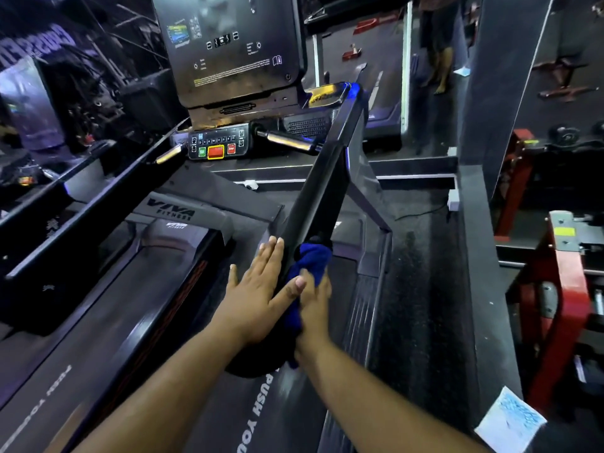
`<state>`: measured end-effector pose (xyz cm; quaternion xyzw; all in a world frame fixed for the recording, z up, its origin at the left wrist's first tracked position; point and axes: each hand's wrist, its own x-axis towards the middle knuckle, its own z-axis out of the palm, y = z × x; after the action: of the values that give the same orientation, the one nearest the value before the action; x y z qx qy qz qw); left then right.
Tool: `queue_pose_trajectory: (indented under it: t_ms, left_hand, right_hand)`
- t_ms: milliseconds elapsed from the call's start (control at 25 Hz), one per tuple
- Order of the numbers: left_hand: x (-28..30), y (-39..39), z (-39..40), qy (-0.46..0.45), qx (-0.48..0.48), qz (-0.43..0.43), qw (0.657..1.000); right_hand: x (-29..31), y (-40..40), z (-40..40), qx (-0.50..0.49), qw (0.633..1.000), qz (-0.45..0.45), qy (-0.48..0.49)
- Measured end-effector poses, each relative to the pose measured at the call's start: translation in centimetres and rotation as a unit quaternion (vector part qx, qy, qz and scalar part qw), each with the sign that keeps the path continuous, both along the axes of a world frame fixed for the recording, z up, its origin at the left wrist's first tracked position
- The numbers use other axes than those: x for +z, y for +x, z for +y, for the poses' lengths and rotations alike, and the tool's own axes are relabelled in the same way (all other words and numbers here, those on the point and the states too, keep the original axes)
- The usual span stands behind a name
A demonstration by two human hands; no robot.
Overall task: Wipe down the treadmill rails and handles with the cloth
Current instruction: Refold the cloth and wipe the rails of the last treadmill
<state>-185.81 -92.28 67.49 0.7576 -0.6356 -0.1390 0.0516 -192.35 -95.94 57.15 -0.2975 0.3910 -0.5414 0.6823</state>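
Your forearms come in from the bottom edge, both reaching to the right rail [322, 178] of the treadmill. Left hand [258, 289]: fingers straight and lying together, palm flat against the rail's inner face, thumb spread across toward the cloth [310, 259]. Right hand [315, 302]: fingers curled round the bunched blue cloth, pressing it onto the rail's top and outer side, just beside your left thumb. Cloth hangs a little below the hand, along the wrist. Rail runs up and away to the console [228, 50], dark and glossy. Belt [157, 289] lies below on the left, with the left rail [98, 197] well apart on the far side. Control panel [217, 147] with red and green buttons sits under the console, a metal handle [286, 142] sticking out on either side. Red gym frames [555, 289] stand to the right.
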Motion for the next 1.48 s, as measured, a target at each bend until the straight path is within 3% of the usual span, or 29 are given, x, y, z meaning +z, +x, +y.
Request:
queue_pose_trajectory:
  t_ms: [120, 200, 360, 560, 680, 760, 840, 960, 1040, 1120, 1280, 1480]
  left_hand:
    - [0.4, -0.5, -2.8, 0.009, 0.009, -0.007, 1.000]
    - [0.5, -0.9, -5.2, 0.008, 0.018, 0.004, 1.000]
    - [0.1, -0.8, -8.6, -0.007, 0.013, 0.006, 1.000]
    - [-0.2, -0.7, -8.7, -0.014, 0.006, 0.001, 1.000]
    - [-0.2, -0.9, -8.8, -0.017, 0.009, -0.006, 1.000]
    - [-0.2, -0.9, -8.7, -0.019, 0.005, -0.004, 1.000]
    - [-0.3, -0.5, -9.1, -0.019, 0.009, 0.013, 1.000]
    - [-0.5, -0.2, -9.2, -0.062, 0.050, 0.134, 0.988]
    - [-0.5, 0.2, -8.9, -0.143, 0.141, 0.286, 0.937]
    - [-0.9, 1.0, -8.2, -0.198, 0.207, 0.358, 0.889]
    - [-3.6, 4.3, -2.0, -0.198, 0.248, 0.378, 0.870]
    - [-3.2, 2.8, 11.2, -0.112, 0.268, 0.340, 0.894]
  right_hand:
    - [-0.7, 0.1, -11.5, -0.031, 0.997, 0.023, 0.067]
    - [0.1, 0.1, -14.3, -0.021, 0.993, 0.076, 0.089]
    - [1.1, -0.8, -10.1, 0.033, 0.994, 0.094, -0.046]
    - [2.3, -1.2, -23.8, -0.015, 0.981, 0.169, -0.095]
    - [1.9, -1.6, -26.5, 0.001, 0.975, 0.181, -0.130]
    - [1.8, -1.9, -24.8, 0.002, 0.966, 0.174, -0.190]
    - [1.5, -1.7, -21.5, -0.004, 0.935, 0.198, -0.296]
    - [1.1, -2.3, -15.0, 0.015, 0.896, 0.225, -0.383]
    - [1.6, -3.1, -11.6, 0.052, 0.874, 0.267, -0.404]
    - [2.4, -3.8, -8.6, 0.089, 0.841, 0.310, -0.435]
    - [3.4, -4.2, -1.5, 0.124, 0.799, 0.354, -0.470]
    - [4.2, -3.7, 5.8, 0.134, 0.749, 0.410, -0.504]
